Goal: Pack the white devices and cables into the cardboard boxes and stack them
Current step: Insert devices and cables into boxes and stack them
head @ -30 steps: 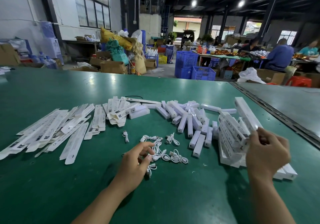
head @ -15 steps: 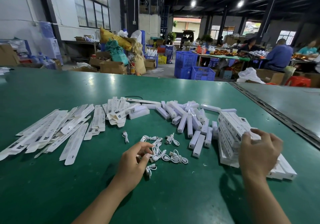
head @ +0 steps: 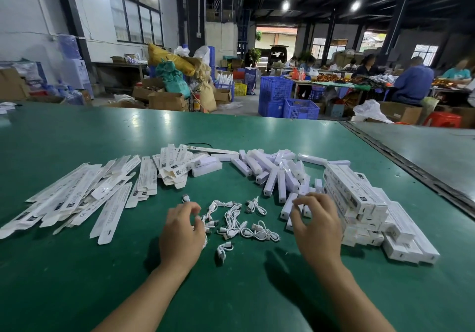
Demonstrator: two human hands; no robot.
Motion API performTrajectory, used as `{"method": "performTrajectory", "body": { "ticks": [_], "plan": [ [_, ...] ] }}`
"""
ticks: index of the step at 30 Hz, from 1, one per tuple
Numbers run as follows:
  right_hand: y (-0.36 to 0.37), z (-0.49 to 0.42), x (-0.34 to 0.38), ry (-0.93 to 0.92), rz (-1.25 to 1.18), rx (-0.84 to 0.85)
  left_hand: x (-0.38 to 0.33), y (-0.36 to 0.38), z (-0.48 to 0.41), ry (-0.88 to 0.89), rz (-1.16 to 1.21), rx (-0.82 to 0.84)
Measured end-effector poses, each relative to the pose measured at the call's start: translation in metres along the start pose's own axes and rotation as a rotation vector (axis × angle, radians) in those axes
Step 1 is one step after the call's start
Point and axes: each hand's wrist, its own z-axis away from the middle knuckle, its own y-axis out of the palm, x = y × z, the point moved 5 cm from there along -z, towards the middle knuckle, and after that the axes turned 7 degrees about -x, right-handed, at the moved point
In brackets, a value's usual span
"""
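Person at a green table [head: 77,293], both forearms reaching in from the bottom of the frame.

Left hand [head: 182,231], lower centre: fingers bent down onto the left edge of the loose white cables [head: 239,220]. It touches them, but I can't tell if it actually pinches one. A single coiled cable [head: 224,250] lies apart, just below the bunch and between the two hands.

Right hand [head: 317,229], right of centre: fingers loosely curled and spread, nothing in its grasp. It hovers over the near end of the white devices [head: 270,175], fingertips just beside two of them.

The white devices are heaped in a loose pile at centre, running up toward the far side of the table. Closed white boxes [head: 359,200] are stacked in a sloping heap at centre right, touching the device pile and just right of the right hand.

Flat unfolded cartons [head: 77,195] are fanned out at centre left, with a smaller stack of cartons [head: 172,168] above the cables.

Background: blue crates [head: 282,98] on the floor at upper centre, and people seated at worktables [head: 411,82] at upper right.
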Motion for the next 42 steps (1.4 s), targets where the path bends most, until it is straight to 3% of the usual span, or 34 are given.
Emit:
{"method": "performTrajectory", "body": {
  "ticks": [4,8,11,16,26,29,34,38,42],
  "plan": [
    [0.009,0.007,0.003,-0.02,-0.059,0.104,0.034,-0.003,-0.026,0.01,-0.454,0.049],
    [0.025,0.018,0.005,-0.057,-0.097,0.257,0.095,-0.025,-0.048,-0.382,-0.849,0.215],
    [0.039,0.026,0.004,-0.11,-0.058,0.351,0.113,-0.031,-0.048,-0.593,-0.821,0.243],
    [0.062,0.04,-0.005,-0.126,0.116,0.58,0.096,-0.027,-0.045,-0.42,-0.846,0.205],
    [0.061,0.036,-0.022,0.09,0.41,0.538,0.049,-0.012,-0.012,-0.1,-0.846,0.254],
    [0.061,0.035,-0.023,0.104,0.432,0.556,0.034,-0.005,-0.001,0.003,-0.78,0.263],
    [0.057,0.027,-0.028,0.115,0.425,0.492,0.005,-0.008,0.002,0.032,-0.431,0.138],
    [0.057,0.024,-0.025,0.098,0.419,0.493,-0.019,-0.006,-0.003,-0.126,-0.062,-0.002],
    [0.05,0.017,-0.027,0.087,0.466,0.452,-0.043,0.003,-0.005,-0.4,0.394,-0.126]
  ]
}}
